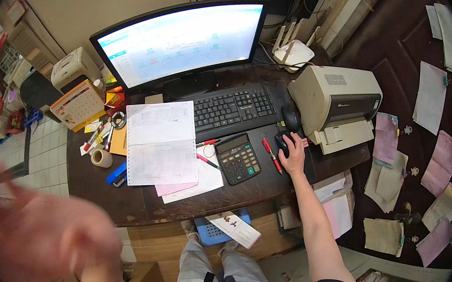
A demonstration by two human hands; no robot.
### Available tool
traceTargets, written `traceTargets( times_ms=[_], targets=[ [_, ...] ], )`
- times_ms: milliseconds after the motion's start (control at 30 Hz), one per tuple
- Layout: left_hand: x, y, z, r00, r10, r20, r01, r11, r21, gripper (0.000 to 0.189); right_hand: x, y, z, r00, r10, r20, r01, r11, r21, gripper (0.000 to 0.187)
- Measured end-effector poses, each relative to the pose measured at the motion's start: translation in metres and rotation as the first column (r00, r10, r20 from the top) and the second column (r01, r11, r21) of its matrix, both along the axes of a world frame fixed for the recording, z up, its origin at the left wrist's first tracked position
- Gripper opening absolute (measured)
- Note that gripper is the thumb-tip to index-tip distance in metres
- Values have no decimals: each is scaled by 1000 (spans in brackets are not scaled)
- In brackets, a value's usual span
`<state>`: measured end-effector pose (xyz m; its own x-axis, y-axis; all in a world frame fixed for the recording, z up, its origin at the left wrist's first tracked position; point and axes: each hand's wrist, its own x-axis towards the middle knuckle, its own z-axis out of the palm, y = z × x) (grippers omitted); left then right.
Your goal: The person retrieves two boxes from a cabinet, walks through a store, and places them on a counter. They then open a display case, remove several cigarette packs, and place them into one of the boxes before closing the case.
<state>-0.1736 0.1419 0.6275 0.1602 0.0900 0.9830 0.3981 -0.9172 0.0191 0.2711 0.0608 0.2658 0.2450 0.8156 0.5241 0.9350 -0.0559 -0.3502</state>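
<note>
On the dark wooden desk (pixel 119 206), my right hand (pixel 293 153) rests over a black computer mouse (pixel 281 142). Just left of it lie a red pen (pixel 272 155) and a black desk calculator (pixel 237 159). My left hand (pixel 48 224) is raised near the camera at the left, blurred, fingers apart and nothing seen in it. Printed sheets with perforated edges (pixel 161 145) lie left of the black keyboard (pixel 233 108), over pink and white papers. A lit monitor (pixel 185 43) stands behind. A blue stapler (pixel 117 174) and a tape roll (pixel 101 158) sit at the desk's left.
A beige printer (pixel 334 101) stands on the desk's right, with a white router (pixel 294 53) behind. A second black mouse (pixel 290 118) lies beside the printer. A desk calendar (pixel 78 105) stands at the back left. Clipped papers (pixel 430 97) hang on the dark door. Below is a blue plastic stool (pixel 212 233).
</note>
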Motion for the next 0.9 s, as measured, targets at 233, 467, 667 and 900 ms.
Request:
traceTargets(
  times_ms=[233,467,667,900],
  targets=[
    [-63,-27,-306,485,795,-364,-555,-42,-831,60,2,-1,-1,1000,20,-7,-20,1000,-1,51],
    [-85,-35,-394,56,503,-862,-719,-579,-384,56,0,0,0,999,31,-3,-31,1000,2,51],
    [-82,-30,-383,166,511,-843,-796,-435,-421,51,1,-1,-3,1000,21,-6,-21,999,-43,49],
    [-80,-29,-377,202,538,-818,-803,-388,-453,53,1,0,-4,1000,13,-2,-13,998,-57,48]
  ],
)
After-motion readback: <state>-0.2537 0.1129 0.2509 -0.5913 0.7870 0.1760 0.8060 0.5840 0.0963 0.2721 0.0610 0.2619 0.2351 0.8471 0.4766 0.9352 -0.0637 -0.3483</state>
